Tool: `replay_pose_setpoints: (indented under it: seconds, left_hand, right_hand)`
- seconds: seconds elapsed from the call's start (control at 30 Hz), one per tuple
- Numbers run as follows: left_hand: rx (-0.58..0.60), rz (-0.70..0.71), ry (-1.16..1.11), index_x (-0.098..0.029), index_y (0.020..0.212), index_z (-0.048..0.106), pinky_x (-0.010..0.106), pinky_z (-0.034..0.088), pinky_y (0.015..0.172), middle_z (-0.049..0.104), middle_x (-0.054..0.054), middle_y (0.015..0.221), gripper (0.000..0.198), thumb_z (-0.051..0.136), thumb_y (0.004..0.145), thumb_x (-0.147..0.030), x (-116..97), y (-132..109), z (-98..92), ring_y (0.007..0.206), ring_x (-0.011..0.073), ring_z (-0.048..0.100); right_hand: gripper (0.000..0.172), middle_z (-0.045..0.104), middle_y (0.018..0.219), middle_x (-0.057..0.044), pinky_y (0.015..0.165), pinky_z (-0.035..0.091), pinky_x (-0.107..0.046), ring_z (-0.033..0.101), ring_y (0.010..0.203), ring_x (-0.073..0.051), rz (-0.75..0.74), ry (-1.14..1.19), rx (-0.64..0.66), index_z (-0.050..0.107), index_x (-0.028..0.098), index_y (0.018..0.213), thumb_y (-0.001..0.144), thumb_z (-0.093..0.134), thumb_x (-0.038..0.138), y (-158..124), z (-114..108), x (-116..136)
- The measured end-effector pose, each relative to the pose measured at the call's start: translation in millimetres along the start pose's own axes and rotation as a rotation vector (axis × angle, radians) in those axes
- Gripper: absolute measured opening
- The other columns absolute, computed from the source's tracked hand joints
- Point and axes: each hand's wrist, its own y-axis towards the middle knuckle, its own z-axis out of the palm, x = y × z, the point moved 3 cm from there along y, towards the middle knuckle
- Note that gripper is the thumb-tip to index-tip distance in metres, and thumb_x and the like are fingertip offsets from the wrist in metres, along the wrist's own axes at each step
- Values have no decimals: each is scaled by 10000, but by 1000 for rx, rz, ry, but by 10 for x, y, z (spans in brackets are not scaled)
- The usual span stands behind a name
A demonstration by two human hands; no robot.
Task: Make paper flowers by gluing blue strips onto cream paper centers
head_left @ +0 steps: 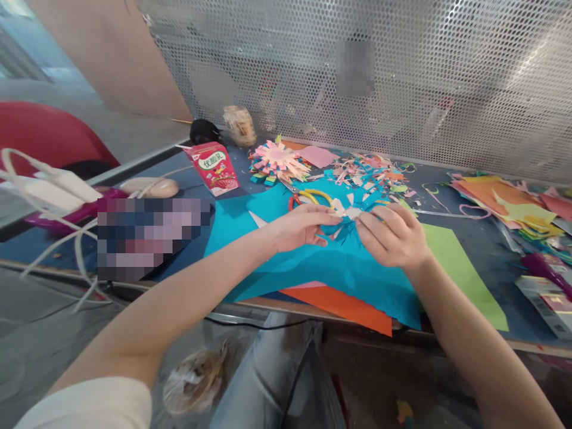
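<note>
Between both hands is a fringed paper flower [354, 213] with a whitish centre and blue strips around it. My left hand [308, 225] pinches its left side between thumb and fingers. On the right side, my right hand [391, 233] has its fingertips closed on the same flower. Beneath the hands lies a large blue paper sheet [286, 271]. Scissors with yellow and red handles [316, 195] rest on that sheet just behind my left hand. A finished-looking layered paper flower [279, 159] in pink, cream and blue sits farther back.
A heap of paper scraps [369, 173] lies behind the hands. Green paper [465, 268] and orange paper [344, 302] stick out around the blue sheet. At left stand a red drink carton [217, 170] and white cables [78, 238]. Coloured sheets [504, 199] lie at right; a perforated metal panel [286, 77] rises behind.
</note>
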Motion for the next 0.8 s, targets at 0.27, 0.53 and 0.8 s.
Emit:
replay_pose_setpoints:
  seconds: [0.27, 0.53, 0.8]
  left_hand:
    - [-26, 112, 96, -149, 705, 599, 193, 437, 505, 522, -46, 624, 289, 813, 563, -283, 16, 55, -54, 553, 58, 495]
    - [-59, 164, 151, -137, 699, 609, 178, 405, 504, 473, -60, 587, 317, 817, 552, -326, 11, 62, -65, 548, 44, 464]
    - [-41, 169, 139, -139, 714, 608, 183, 424, 525, 484, -69, 572, 289, 820, 557, -256, 30, 85, -81, 551, 48, 504]
  right_hand:
    - [138, 688, 824, -38, 674, 464, -301, 543, 824, -169, 24, 21, -4, 652, 172, 842, 841, 529, 110, 19, -6, -14]
    - [116, 709, 845, -10, 682, 472, -297, 558, 811, -163, 20, -3, 19, 664, 185, 892, 806, 603, 135, 29, -1, -7]
    - [178, 707, 927, -1, 694, 469, -301, 569, 873, -157, 76, 89, 63, 653, 252, 953, 826, 582, 149, -42, 25, -10]
